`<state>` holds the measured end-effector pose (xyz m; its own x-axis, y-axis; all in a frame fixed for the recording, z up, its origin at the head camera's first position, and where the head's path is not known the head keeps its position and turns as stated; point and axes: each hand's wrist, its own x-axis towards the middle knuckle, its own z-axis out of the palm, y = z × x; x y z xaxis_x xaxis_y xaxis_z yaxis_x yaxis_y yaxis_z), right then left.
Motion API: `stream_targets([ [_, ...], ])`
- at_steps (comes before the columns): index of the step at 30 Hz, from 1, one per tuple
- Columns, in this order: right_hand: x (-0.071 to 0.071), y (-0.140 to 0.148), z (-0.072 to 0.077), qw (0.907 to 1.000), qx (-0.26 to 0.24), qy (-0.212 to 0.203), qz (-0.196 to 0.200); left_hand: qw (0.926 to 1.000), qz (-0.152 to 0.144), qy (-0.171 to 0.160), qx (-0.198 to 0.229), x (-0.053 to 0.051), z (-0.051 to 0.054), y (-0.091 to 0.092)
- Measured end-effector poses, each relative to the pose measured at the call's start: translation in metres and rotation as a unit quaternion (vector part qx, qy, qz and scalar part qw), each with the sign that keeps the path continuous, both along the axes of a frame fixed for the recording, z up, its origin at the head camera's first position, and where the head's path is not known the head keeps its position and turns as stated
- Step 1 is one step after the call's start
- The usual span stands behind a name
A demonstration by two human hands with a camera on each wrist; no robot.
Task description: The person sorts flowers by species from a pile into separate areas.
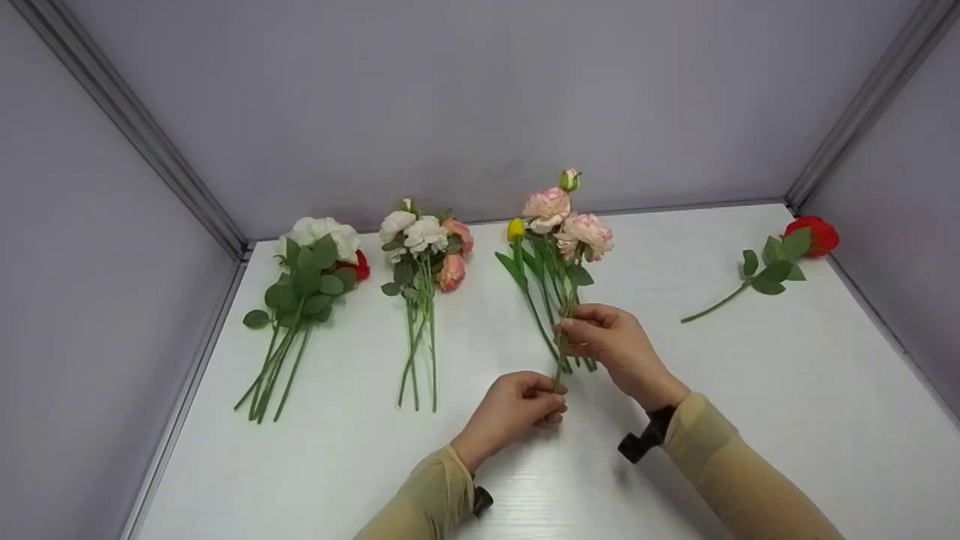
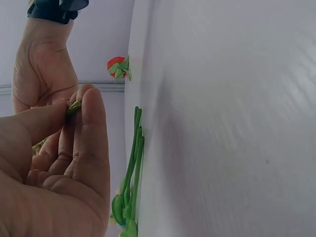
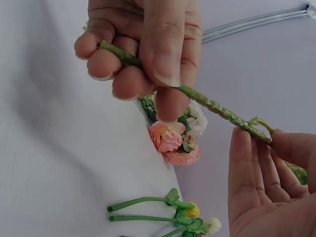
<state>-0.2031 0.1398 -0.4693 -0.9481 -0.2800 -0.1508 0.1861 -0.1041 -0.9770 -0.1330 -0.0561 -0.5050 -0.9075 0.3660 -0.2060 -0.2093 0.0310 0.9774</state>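
A spray of pale pink peonies (image 1: pixel 587 236) with a small bud is held above the table by its green stem (image 3: pixel 212 106). My left hand (image 1: pixel 517 409) pinches the stem near its lower end between thumb and fingers. Higher up, below the leaves, my right hand (image 1: pixel 622 349) pinches the same stem. Behind the spray, tulips with green stems lie on the table; a yellow tulip (image 1: pixel 516 229) shows at the left, and a whitish one (image 3: pixel 213 225) appears in the right wrist view. The peony blooms partly cover the tulips.
Left of the hands lies a bunch of white and coral flowers (image 1: pixel 426 234). Farther left is a bunch of white and red flowers (image 1: pixel 330 236) with large leaves. A single red rose (image 1: pixel 814 236) lies far right. Grey walls (image 1: pixel 480 105) enclose the white table (image 1: pixel 337 480).
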Motion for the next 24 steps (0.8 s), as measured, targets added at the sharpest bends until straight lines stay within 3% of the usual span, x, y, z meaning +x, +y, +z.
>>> stream_targets([
  [5, 0.0, -0.002, -0.002, 0.9998, 0.017, -0.005, -0.001, 0.9993, 0.011, 0.01, -0.035, 0.0, 0.0, -0.002],
  [10, 0.001, -0.006, -0.005, 0.9996, 0.027, -0.006, 0.001, 0.9984, 0.028, 0.027, -0.041, -0.001, -0.001, -0.006],
  [18, 0.002, -0.011, -0.008, 0.9997, 0.022, -0.006, 0.004, 0.9946, 0.029, 0.056, -0.082, -0.001, -0.003, -0.01],
  [24, 0.001, -0.013, -0.01, 0.9996, 0.027, -0.008, -0.006, 0.9938, 0.032, 0.05, -0.095, 0.001, -0.003, -0.01],
])
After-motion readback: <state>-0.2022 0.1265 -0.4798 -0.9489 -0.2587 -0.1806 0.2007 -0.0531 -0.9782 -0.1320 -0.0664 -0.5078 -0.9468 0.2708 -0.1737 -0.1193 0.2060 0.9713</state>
